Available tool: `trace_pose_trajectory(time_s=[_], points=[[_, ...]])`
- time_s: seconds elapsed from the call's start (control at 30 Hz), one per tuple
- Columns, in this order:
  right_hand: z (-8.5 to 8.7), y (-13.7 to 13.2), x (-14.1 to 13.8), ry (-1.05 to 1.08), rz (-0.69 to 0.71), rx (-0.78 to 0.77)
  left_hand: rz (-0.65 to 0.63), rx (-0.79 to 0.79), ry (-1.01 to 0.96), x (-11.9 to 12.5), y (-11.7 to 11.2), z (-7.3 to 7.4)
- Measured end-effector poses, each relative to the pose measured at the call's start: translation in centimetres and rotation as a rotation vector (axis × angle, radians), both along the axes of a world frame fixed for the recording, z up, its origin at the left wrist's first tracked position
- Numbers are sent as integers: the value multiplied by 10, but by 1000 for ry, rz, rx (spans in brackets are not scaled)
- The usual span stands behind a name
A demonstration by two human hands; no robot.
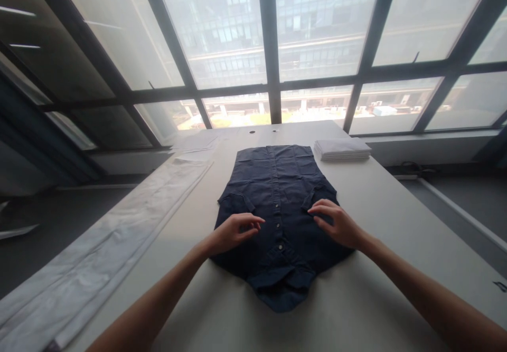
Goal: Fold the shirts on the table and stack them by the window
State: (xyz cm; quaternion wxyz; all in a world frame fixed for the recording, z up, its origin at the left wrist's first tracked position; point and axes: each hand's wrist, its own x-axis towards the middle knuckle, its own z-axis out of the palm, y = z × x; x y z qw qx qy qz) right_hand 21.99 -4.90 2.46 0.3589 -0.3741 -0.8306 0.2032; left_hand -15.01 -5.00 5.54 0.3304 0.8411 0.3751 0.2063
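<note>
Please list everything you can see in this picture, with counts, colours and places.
shirt: 1, dark blue, flat mid-table, collar nearest
buttons: at least 3, pale, down the shirt front
table: 1, white, beneath the shirt
folded stack: 1, white, far right of table
wrinkled fabric: 1 length, white, along table's left
thin sheets: several, whitish, far left corner
window frame: 1, dark, beyond table
building: 1, pale, outside
floor: grey, both sides
left hand: 1, bare, over shirt
right hand: 1, bare, over shirt
</note>
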Motion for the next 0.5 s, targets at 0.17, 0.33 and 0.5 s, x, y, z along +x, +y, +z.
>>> trace_pose_trajectory(time_s=[0.17, 0.33, 0.5], points=[[10, -51, -14, -158, 250, -137, -231, -216, -23, -5, -34, 0], [22, -73, -25, -352, 287, -227, -294, -111, 58, -7, -44, -13], [23, -71, -32, -401, 275, -263, -300, -59, 62, -5, -46, -14]])
